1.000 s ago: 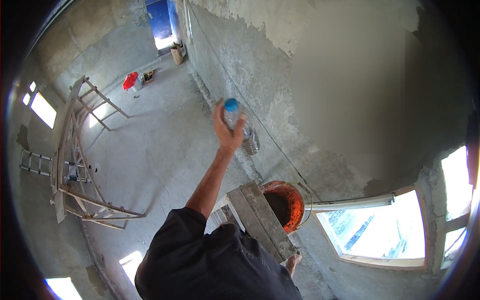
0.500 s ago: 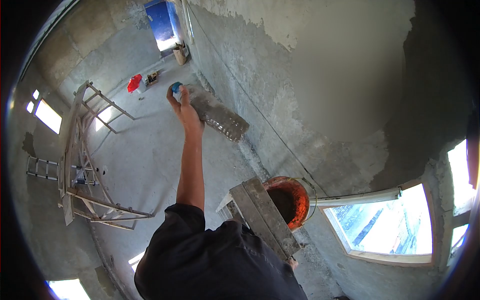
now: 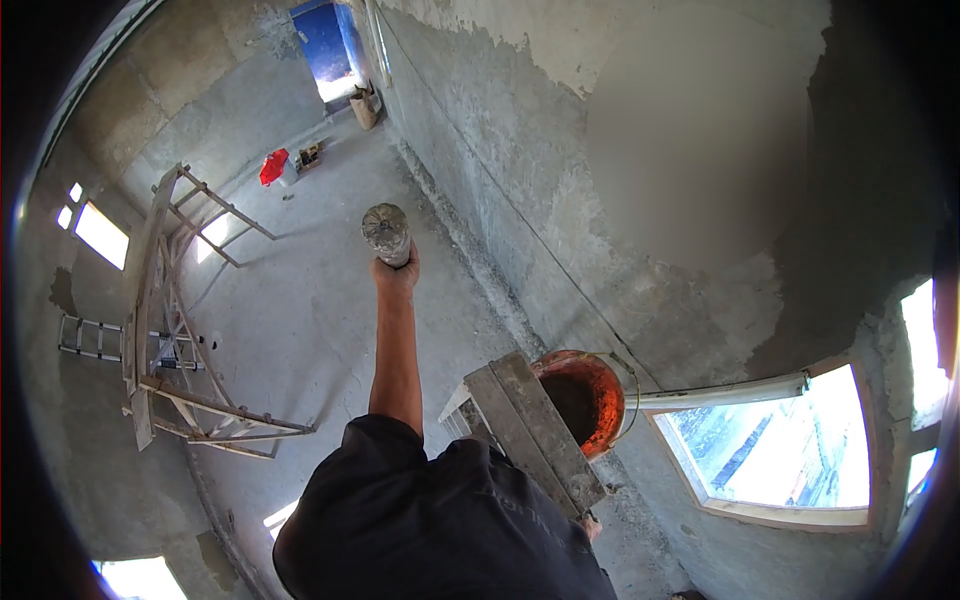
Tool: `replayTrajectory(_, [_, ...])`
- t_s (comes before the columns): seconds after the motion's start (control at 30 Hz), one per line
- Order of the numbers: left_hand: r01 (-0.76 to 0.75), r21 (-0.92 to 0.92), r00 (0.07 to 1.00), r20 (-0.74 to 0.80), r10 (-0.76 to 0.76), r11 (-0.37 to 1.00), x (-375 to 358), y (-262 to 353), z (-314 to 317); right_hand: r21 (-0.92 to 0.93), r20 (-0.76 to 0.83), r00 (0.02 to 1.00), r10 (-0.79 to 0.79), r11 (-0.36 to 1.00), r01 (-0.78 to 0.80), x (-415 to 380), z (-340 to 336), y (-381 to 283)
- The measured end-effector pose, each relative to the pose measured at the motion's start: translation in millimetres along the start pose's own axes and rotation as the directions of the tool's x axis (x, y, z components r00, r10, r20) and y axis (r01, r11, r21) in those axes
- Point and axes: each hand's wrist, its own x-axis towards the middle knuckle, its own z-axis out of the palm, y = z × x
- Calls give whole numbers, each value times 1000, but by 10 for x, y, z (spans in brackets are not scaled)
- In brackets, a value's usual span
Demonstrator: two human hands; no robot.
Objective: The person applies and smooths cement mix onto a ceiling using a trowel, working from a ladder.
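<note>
While a dark sleeve (image 3: 382, 440) sits nearest and the right hand's state I cannot tell, the left hand (image 3: 397, 275) clamps the bottle (image 3: 386, 230), base facing us; likely light, thin plastic, squeezable, slick if wet; best gripped round the middle; concrete floor (image 3: 310, 310) lies beyond.
</note>
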Motion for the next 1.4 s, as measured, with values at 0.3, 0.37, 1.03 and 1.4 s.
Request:
replayTrajectory(0.3, [-25,-83,1000,16,27,996,-40,7,28,-204,-43,999,14,979,-22,-376,-16,-579])
replayTrajectory(0.37, [-47,-82,999,10,48,996,-88,-75,68,-267,-70,997,23,963,-41,-474,-9,-691])
replayTrajectory(1.03, [230,-114,973,22,-229,967,-72,-302,-43,-100,-93,995,41,994,-50,107,-27,357])
replayTrajectory(1.4, [-151,271,987,97,129,951,-206,-465,-37,44,10,999,49,998,-50,-58,-18,150])
